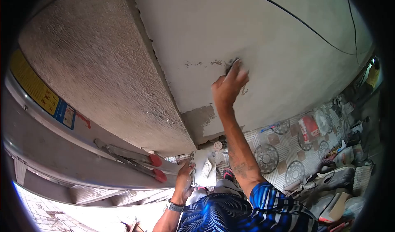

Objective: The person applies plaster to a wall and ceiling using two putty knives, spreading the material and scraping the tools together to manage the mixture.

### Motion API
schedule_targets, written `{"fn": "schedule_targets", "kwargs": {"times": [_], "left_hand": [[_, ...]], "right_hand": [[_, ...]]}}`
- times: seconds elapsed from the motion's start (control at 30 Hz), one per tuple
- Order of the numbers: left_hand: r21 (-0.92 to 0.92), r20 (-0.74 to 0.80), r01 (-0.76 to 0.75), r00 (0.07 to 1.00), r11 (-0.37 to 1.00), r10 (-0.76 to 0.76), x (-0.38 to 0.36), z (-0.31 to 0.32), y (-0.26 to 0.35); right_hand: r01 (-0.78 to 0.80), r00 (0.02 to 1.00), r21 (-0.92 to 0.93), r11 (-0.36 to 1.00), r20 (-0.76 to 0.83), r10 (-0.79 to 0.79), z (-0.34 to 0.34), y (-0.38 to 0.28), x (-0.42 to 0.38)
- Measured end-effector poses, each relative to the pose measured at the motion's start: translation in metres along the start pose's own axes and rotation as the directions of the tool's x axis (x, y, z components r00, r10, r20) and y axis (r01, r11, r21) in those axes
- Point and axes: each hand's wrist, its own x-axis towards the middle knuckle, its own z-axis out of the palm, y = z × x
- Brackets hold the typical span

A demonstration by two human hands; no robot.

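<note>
A dark, thin-edged hand tool, blurred and mostly covered by fingers, is held against the smooth, pale wall, beside a row of small dark pits. It is gripped in the closed right hand, whose arm is stretched upward from a blue patterned sleeve. Whether the tool is a scraper or a filling knife cannot be told.

Lower down, a white board is held at its side by the left hand, with the fingers curled at its edge; a lump of white paste is carried on it. A dark watch is worn on the left wrist.

On the pale wall, a bare grey patch is seen near the corner, where it is met by a rough grey wall. 2 black cables are hung across the pale wall's upper right part. At the left, a metal ladder is marked with a yellow and blue label, and 2 red-tipped metal arms are seen on it. Below, the patterned floor is partly covered by a red and white packet and mixed clutter.
</note>
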Motion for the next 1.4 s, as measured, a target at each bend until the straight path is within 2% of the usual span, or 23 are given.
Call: {"fn": "schedule_targets", "kwargs": {"times": [0.13,0.23,0.33,0.37,0.43,0.47,0.5,0.53,0.6,0.7,0.8,0.9,0.93,0.97,1.0,1.07,1.17,1.27,1.3,1.4], "left_hand": [[0.022,0.035,0.000,0.999,1.000,-0.001,-0.006,-0.003,0.010],[0.005,0.051,0.011,0.999,1.000,-0.011,-0.014,0.001,0.019],[-0.012,0.032,-0.026,0.999,1.000,0.026,-0.010,0.003,0.016],[-0.013,0.006,-0.035,0.999,0.999,0.035,-0.009,0.003,0.014],[-0.019,-0.052,-0.050,0.997,0.999,0.049,-0.007,0.005,0.010],[-0.030,-0.022,-0.054,0.998,0.998,0.053,-0.007,0.006,0.008],[-0.037,0.009,-0.058,0.998,0.998,0.059,-0.006,0.007,0.008],[-0.043,0.038,-0.062,0.997,0.997,0.064,-0.007,0.008,0.009],[-0.037,0.053,-0.056,0.997,0.998,0.058,-0.014,0.015,0.014],[-0.039,0.079,-0.063,0.995,0.997,0.066,-0.013,0.012,0.015],[-0.053,0.064,-0.067,0.995,0.996,0.070,-0.015,0.005,0.015],[-0.061,0.052,-0.073,0.996,0.995,0.077,-0.010,0.000,0.012],[-0.060,0.052,-0.074,0.996,0.995,0.077,-0.008,-0.001,0.010],[-0.072,0.043,-0.076,0.996,0.994,0.079,-0.007,0.000,0.009],[-0.081,0.033,-0.075,0.996,0.994,0.077,-0.007,0.003,0.009],[-0.069,0.023,-0.072,0.997,0.995,0.073,-0.008,0.012,0.014],[-0.021,0.023,-0.081,0.996,0.996,0.081,-0.014,0.020,0.018],[-0.005,0.048,-0.100,0.994,0.995,0.100,0.001,0.008,0.006],[-0.011,0.056,-0.103,0.993,0.995,0.103,0.002,0.009,0.005],[0.005,0.007,-0.090,0.996,0.996,0.090,0.007,0.005,-0.005]], "right_hand": [[0.229,0.973,-0.041,0.973,0.018,-0.228,0.013,-0.024,-0.043],[0.438,0.890,-0.003,0.899,0.143,-0.434,0.006,-0.019,-0.077],[0.437,0.779,0.297,0.849,0.348,-0.523,-0.024,-0.006,-0.094],[0.386,0.808,0.395,0.834,0.292,-0.512,-0.034,-0.002,-0.093],[0.343,0.888,0.337,0.877,0.188,-0.420,-0.047,0.007,-0.071],[0.317,0.919,0.312,0.896,0.134,-0.372,-0.052,0.012,-0.058],[0.140,0.979,0.346,0.928,0.092,-0.182,-0.056,0.016,-0.041],[-0.042,0.998,0.386,0.922,0.059,0.020,-0.057,0.020,-0.021],[-0.140,0.988,0.322,0.936,-0.013,0.152,-0.059,0.031,0.013],[-0.375,0.923,0.355,0.856,0.060,0.380,-0.054,0.037,0.038],[-0.221,0.975,0.167,0.961,0.016,0.222,-0.030,0.035,0.034],[-0.061,0.998,0.164,0.985,-0.010,0.063,-0.016,0.000,0.009],[0.064,0.998,0.167,0.984,-0.040,-0.058,-0.007,-0.004,-0.006],[0.141,0.990,0.144,0.980,-0.004,-0.142,-0.002,-0.011,-0.019],[0.268,0.963,0.102,0.958,0.008,-0.271,-0.001,-0.015,-0.031],[0.405,0.900,0.161,0.900,0.102,-0.423,-0.014,-0.023,-0.049],[0.521,0.771,0.282,0.806,0.249,-0.586,-0.027,-0.009,-0.064],[0.563,0.713,0.371,0.739,0.236,-0.661,-0.046,0.003,-0.056],[0.555,0.729,0.358,0.751,0.226,-0.646,-0.054,0.004,-0.046],[0.636,0.751,0.228,0.737,0.037,-0.660,-0.063,-0.007,0.001]]}}
